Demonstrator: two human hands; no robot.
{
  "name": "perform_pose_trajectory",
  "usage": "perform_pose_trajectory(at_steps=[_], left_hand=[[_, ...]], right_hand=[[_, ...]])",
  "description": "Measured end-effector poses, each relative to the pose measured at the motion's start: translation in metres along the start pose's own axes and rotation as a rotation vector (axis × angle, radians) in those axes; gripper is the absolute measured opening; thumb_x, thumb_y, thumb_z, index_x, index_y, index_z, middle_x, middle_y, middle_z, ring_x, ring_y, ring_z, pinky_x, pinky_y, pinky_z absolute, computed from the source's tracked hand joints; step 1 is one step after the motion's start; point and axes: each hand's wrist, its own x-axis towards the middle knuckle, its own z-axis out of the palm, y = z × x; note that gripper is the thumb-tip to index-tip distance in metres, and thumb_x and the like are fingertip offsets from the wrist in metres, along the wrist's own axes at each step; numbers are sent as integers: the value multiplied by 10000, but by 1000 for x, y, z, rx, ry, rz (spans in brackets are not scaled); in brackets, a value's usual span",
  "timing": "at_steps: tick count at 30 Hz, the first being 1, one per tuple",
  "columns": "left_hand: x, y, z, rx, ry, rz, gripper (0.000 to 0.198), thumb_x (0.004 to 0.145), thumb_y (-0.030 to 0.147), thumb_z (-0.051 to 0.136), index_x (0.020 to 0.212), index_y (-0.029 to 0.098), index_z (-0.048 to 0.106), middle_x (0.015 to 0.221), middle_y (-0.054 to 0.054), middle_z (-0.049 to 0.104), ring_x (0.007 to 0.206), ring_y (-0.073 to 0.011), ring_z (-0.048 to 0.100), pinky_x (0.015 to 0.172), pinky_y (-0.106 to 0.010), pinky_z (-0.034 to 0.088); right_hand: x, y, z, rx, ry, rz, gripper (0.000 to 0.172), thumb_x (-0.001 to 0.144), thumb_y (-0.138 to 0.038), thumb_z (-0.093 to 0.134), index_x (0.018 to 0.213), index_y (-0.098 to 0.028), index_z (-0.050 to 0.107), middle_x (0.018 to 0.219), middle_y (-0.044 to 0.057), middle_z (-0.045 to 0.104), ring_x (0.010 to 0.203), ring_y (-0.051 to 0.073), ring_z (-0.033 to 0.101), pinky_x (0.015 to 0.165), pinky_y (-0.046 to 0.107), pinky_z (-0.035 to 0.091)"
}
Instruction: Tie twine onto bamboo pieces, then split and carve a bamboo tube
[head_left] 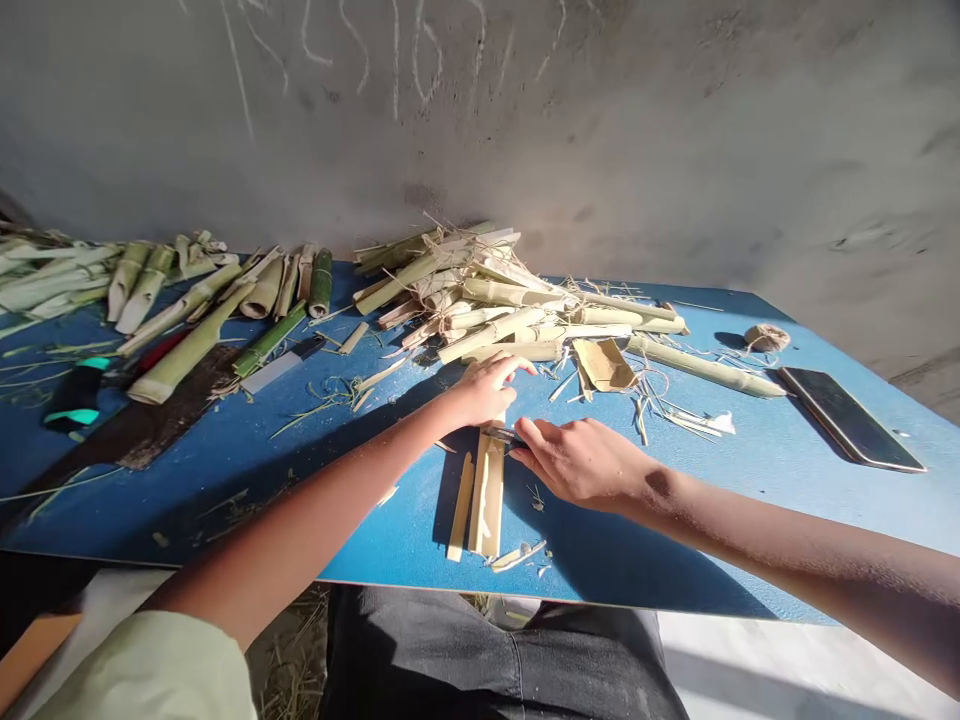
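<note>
1. My left grip is closed, fingers curled over the top end of a flat bamboo strip, pale and fibrous, lying on the blue counter right in front of me.
2. My right grip is closed too, pinching a small knife with a thin metal blade, up against that strip's end.
3. A narrower bamboo sliver lies just beside the strip.
4. Beyond my hands rises a heap of split bamboo tubes, green-skinned and stringy, with loose fibres scattered over the scuffed paint.
5. Off to the right sit a rough ball of twine and a flat, glossy phone.
</note>
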Motion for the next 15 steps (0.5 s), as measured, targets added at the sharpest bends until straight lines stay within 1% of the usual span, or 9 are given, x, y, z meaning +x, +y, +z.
perform_pose_trajectory(at_steps=[2, 4, 8, 12, 15], left_hand=[[0, 0, 4, -33, 20, 1, 420, 847, 75, 504, 1185, 248, 682, 1115, -27, 679, 964, -183, 633, 892, -308, 525], [2, -2, 8, -64, 27, 6, 366, 828, 64, 513, 1092, 244, 691, 1096, -20, 680, 955, -180, 628, 907, -306, 518], [4, -2, 10, -107, 30, 9, 263, 814, 52, 516, 942, 233, 658, 1053, -13, 694, 964, -188, 629, 931, -317, 507], [4, -1, 10, -131, 21, 7, 214, 812, 65, 521, 882, 231, 637, 1036, -21, 698, 994, -208, 629, 940, -334, 492], [4, -1, 10, -145, 14, -5, 196, 824, 89, 518, 876, 234, 639, 1028, -19, 691, 955, -205, 620, 913, -331, 485]], right_hand=[[-2, -2, 3, 2, 6, 11, 466, 1146, -411, 247, 1115, -160, 637, 782, 49, 681, 442, 145, 198, 500, 373, 106], [-3, -1, 4, 0, 6, 8, 483, 1149, -413, 229, 1111, -159, 638, 758, 41, 669, 434, 146, 204, 493, 373, 106], [-1, 9, 5, -28, 9, -66, 479, 1149, -406, 229, 1120, -155, 636, 724, 31, 641, 427, 138, 214, 500, 371, 90], [5, 15, 8, 33, -10, -133, 448, 1140, -418, 264, 1117, -151, 623, 735, 38, 642, 432, 121, 240, 504, 356, 92], [7, 11, 8, 101, -27, -85, 437, 1135, -420, 262, 1100, -145, 600, 738, 53, 643, 427, 118, 251, 500, 354, 101]])
